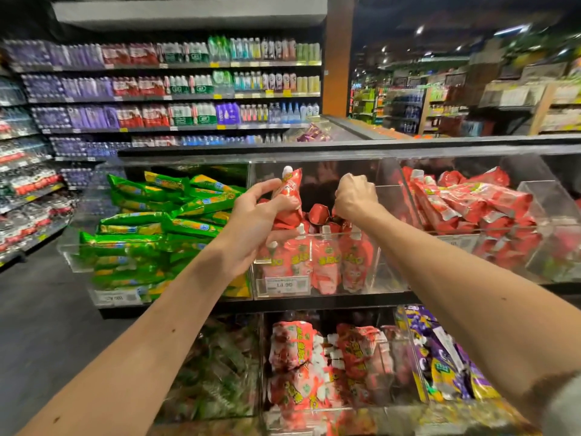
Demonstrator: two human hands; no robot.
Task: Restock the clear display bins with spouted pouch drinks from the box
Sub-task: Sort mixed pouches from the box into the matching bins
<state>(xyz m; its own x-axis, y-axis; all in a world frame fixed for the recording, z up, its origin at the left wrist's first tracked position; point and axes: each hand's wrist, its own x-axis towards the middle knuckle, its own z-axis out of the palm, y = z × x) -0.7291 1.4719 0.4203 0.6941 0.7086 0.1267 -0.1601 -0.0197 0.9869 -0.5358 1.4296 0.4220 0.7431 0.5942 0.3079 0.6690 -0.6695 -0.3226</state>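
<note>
Green packs (151, 228) fill the left neighbour bin and red packs (465, 199) the right one. Left hand (251, 221) grips a red spouted pouch (290, 187) above the left side of the middle clear bin (390, 265). Right hand (355, 196) is curled above the bin's middle; what it holds is hidden.

Arms extended; left hand (251, 215) grips pouch (290, 184), right hand (355, 196) fisted.

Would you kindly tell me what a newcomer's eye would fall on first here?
Two bare arms reach over the middle clear bin of the upper row: the left hand grips a red spouted pouch, and the right hand is curled beside it, any contents hidden. Bright green packets heaped in the bin to the left catch the eye next, with red pouches piled in the bin to the right.
</note>
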